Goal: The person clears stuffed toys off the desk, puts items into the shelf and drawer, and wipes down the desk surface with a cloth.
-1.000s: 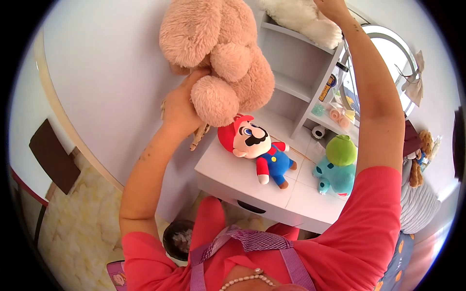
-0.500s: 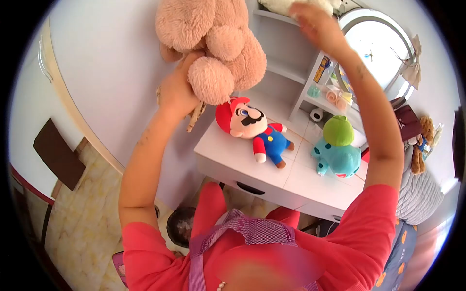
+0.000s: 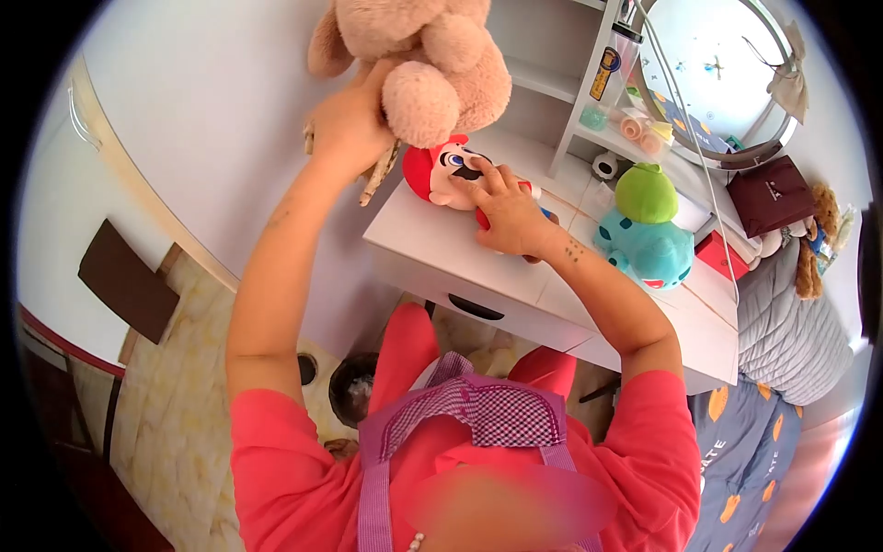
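My left hand (image 3: 349,124) is closed on the big tan-pink plush toy (image 3: 421,103), gripping it by its lower left part, up against the wall. Its top runs out of view. A thin brown patterned piece (image 3: 375,179) pokes out below that hand; what it belongs to is hidden. My right hand (image 3: 508,213) lies with fingers spread across the face and chest of a Mario plush doll (image 3: 421,177), which rests on its back on the white desk (image 3: 414,239). That hand covers most of the doll's body.
A teal plush toy with a green bulb (image 3: 644,230) sits right of the doll. Behind stand white shelves (image 3: 543,78) and a round mirror (image 3: 717,74). A maroon bag (image 3: 771,195) and a small brown bear (image 3: 811,248) are at the right. A bin (image 3: 351,391) stands below.
My right hand has come down from the upper shelf onto the Mario doll. The left hand still holds the big plush toy; the view has shifted slightly.
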Tool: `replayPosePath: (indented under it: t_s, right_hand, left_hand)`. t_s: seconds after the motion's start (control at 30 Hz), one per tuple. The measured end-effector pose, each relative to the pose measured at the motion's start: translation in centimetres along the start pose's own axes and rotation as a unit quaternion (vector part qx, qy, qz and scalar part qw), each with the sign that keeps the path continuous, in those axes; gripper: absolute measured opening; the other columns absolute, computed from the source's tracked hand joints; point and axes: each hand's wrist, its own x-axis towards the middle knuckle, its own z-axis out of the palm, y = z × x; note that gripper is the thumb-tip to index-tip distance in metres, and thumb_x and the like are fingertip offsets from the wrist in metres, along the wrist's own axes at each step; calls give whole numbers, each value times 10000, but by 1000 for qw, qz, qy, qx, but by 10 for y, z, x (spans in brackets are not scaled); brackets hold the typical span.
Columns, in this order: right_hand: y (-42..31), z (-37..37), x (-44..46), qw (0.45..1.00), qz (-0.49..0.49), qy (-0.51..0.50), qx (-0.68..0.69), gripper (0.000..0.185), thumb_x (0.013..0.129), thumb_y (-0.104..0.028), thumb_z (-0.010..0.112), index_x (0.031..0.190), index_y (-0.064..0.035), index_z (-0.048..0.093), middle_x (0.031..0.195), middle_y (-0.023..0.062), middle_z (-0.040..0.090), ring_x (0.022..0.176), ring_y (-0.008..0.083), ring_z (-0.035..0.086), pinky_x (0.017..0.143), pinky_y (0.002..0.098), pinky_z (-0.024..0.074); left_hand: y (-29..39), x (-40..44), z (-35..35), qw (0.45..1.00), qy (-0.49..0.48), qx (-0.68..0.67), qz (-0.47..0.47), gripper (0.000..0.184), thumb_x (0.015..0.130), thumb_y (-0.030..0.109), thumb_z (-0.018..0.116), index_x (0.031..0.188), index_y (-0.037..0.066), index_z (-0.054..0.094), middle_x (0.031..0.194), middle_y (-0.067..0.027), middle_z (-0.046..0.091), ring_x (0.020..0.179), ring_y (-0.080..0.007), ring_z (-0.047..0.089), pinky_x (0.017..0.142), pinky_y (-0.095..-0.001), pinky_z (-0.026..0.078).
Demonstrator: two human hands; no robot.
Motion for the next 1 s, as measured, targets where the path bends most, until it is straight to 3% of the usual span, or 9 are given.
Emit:
replayPosePath:
  t_s: [0.03, 0.23, 0.47, 0.6, 0.73, 0.83, 0.93, 0.97, 1.0]
  right_hand:
    - [-4, -5, -2, 1000, -1, -5, 1, 774, 658, -122, 646, 1393, -206, 419, 1449, 162, 274, 1220, 410, 353, 950, 530, 404]
    - [1, -27, -36, 986, -150, -24, 67, 750, 607, -60, 643, 1327, -180, 471, 1422, 146, 306, 1209, 391, 362, 985, 497, 376]
    - [2, -57, -88, 993, -58, -68, 71, 742, 619, -69, 640, 1330, -189, 467, 1426, 149, 307, 1259, 358, 360, 1011, 490, 351]
    - [3, -75, -106, 989, 57, -128, 49, 724, 662, -113, 620, 1359, -205, 450, 1443, 140, 281, 1178, 360, 468, 980, 487, 365]
    - [6, -60, -115, 992, 108, -60, -41, 795, 704, -217, 658, 1433, -232, 342, 1453, 181, 259, 1141, 358, 509, 939, 504, 398]
    - [8, -55, -111, 984, 171, -43, 6, 867, 737, -297, 686, 1476, -183, 245, 1447, 222, 278, 1175, 377, 490, 939, 490, 411]
    - [40, -41, -111, 979, 156, -16, 132, 936, 759, -356, 692, 1490, -97, 167, 1437, 252, 304, 1197, 404, 469, 958, 459, 410]
    - [46, -41, -108, 981, 143, -18, 133, 959, 766, -379, 677, 1487, -44, 141, 1340, 274, 432, 1166, 413, 494, 960, 433, 414]
    - [46, -44, -105, 978, 160, -37, 129, 945, 759, -375, 673, 1480, -38, 162, 1293, 271, 472, 1149, 413, 507, 959, 434, 414]
  left_hand:
    - [-5, 1, 6, 998, 32, 21, 56, 505, 748, 184, 689, 1213, 225, 498, 1138, -90, 613, 854, -352, 632, 701, -449, 509]
    - [-15, 5, 20, 992, 19, 74, 99, 527, 724, 139, 686, 1209, 223, 498, 1129, -84, 603, 871, -355, 630, 712, -453, 512]
    - [-21, 4, 31, 996, 3, 58, 66, 529, 725, 148, 690, 1214, 218, 499, 1177, -72, 585, 893, -363, 623, 737, -455, 510]
    - [-25, 0, 37, 997, -3, 45, 63, 535, 734, 146, 680, 1230, 210, 488, 1181, -81, 587, 897, -370, 620, 740, -460, 505]
    - [-27, -10, 42, 1000, -5, 13, 26, 536, 739, 147, 675, 1237, 198, 484, 1178, -110, 597, 904, -385, 615, 742, -473, 496]
    - [-29, -22, 42, 999, -23, 26, 13, 542, 739, 151, 679, 1242, 186, 480, 1183, -131, 597, 919, -393, 611, 749, -480, 489]
    - [-24, -37, 33, 996, -79, 15, -30, 564, 749, 175, 696, 1274, 116, 496, 1242, -135, 576, 1115, -368, 552, 902, -421, 459]
    - [-24, -43, 31, 996, -85, 18, -33, 558, 750, 175, 696, 1270, 115, 502, 1235, -136, 580, 1110, -368, 555, 899, -420, 461]
    - [-24, -48, 30, 995, -87, 20, -35, 552, 751, 175, 696, 1266, 113, 507, 1227, -138, 584, 1106, -368, 558, 896, -418, 463]
